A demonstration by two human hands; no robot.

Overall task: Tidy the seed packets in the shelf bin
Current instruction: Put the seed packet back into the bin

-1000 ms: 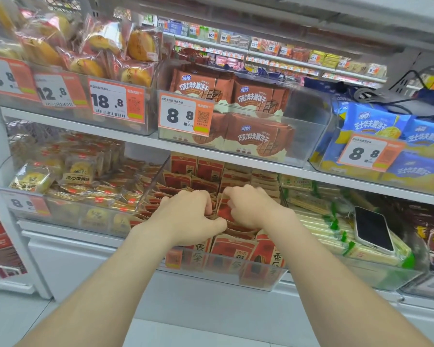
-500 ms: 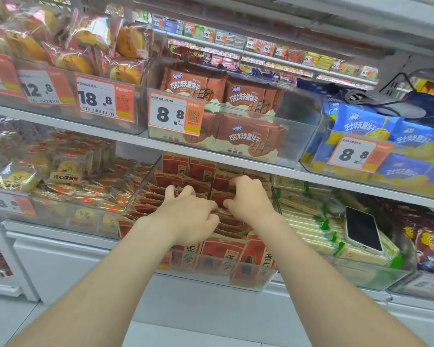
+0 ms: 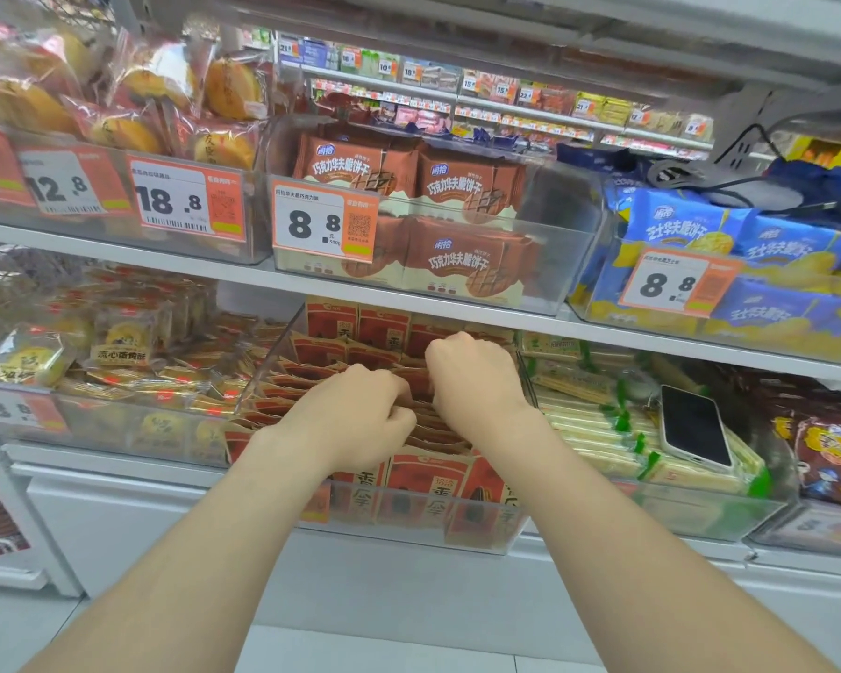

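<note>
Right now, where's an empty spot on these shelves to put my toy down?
There is bare room at the right end of the clear bin, between the brown biscuit packs and the blue biscuit packs. The seed bin is crowded: packets fill it, and the left hand and right hand are in it. A phone lies on the green packs beside it.

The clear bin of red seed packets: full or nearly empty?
Full. The red seed packets fill the clear bin in packed rows from front wall to back.
</note>
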